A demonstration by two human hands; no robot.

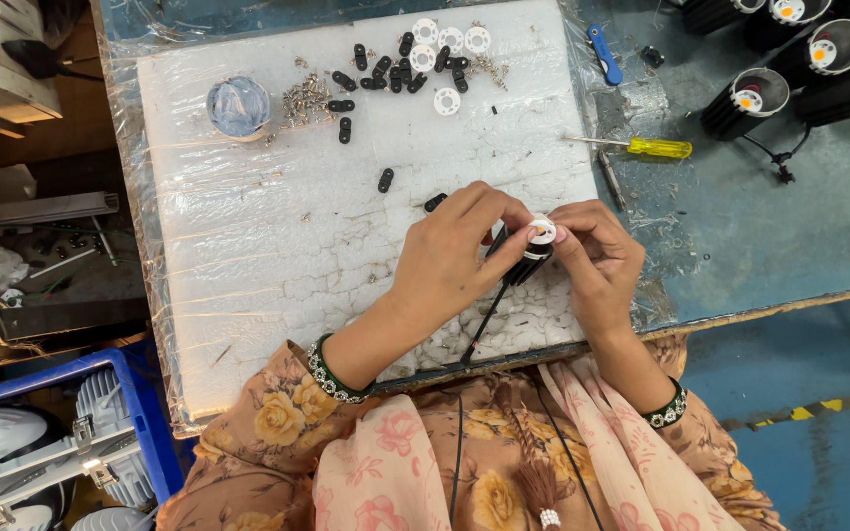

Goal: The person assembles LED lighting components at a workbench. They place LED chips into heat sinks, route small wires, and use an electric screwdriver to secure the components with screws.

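Observation:
My left hand (459, 251) and my right hand (597, 261) meet over the white foam board (277, 246) near its front edge. Between their fingertips they hold a small black lamp housing (533, 264) with a white ring disc (542, 232) on its top. A black cable (484, 320) hangs from the housing toward my lap. Both hands' fingers pinch the disc's rim.
Black clips (386, 71), white ring discs (448, 41) and a pile of screws (307, 98) lie at the board's far end beside a small round cup (238, 106). A yellow-handled screwdriver (641, 147) and black lamp housings (789, 59) sit on the blue table, right. A blue crate (140, 413) stands lower left.

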